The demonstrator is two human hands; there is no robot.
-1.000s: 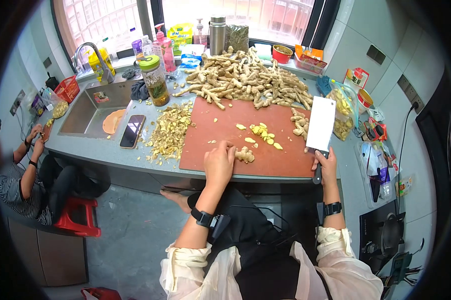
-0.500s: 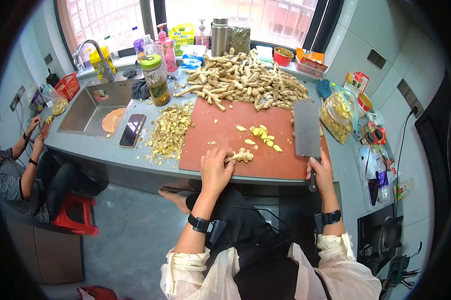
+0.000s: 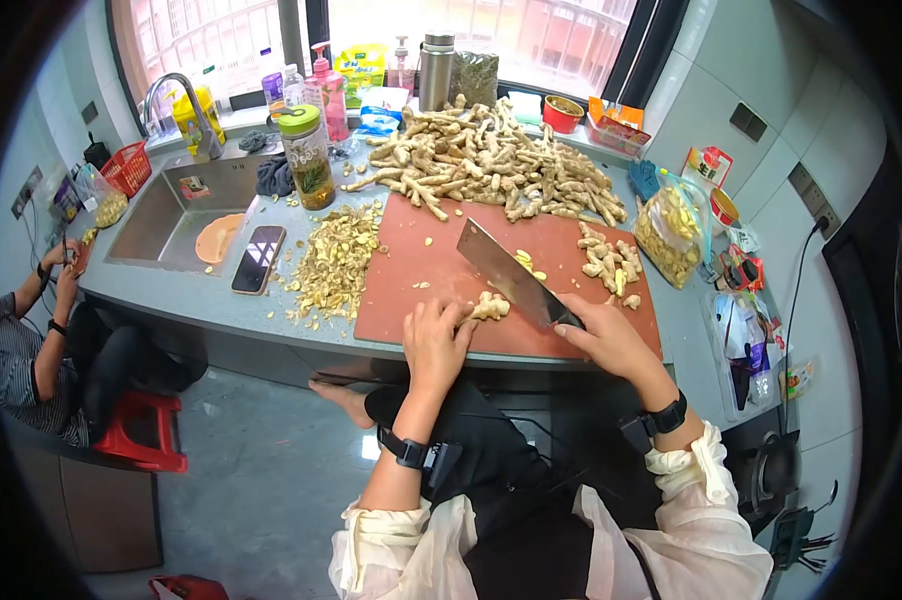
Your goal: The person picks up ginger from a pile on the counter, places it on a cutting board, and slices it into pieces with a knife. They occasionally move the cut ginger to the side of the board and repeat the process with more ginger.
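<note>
My left hand (image 3: 435, 340) rests at the front of the red-brown cutting board (image 3: 421, 240), its fingers closed on the end of a ginger piece (image 3: 491, 306). Gripped by its black handle in my right hand (image 3: 599, 333) is a wide cleaver (image 3: 506, 272), slanting up and left over the board, just right of the ginger piece. The blade partly hides some yellow slices (image 3: 533, 265). Small ginger pieces (image 3: 611, 265) lie at the board's right side. A big heap of whole ginger (image 3: 491, 160) covers the back, and a pile of thin ginger bits (image 3: 336, 265) lies left of the board.
Left of the pile are a phone (image 3: 259, 260), a sink (image 3: 161, 225) and a green-lidded jar (image 3: 308, 160). On the right stand a bag of ginger (image 3: 671, 235) and a plastic tray (image 3: 741, 350). Another person (image 3: 36, 350) sits at the far left, hands raised at the counter.
My right hand has swung the cleaver left and down from the board's right side, uncovering the small ginger pieces there. My left hand still holds its piece. The view has shifted slightly.
</note>
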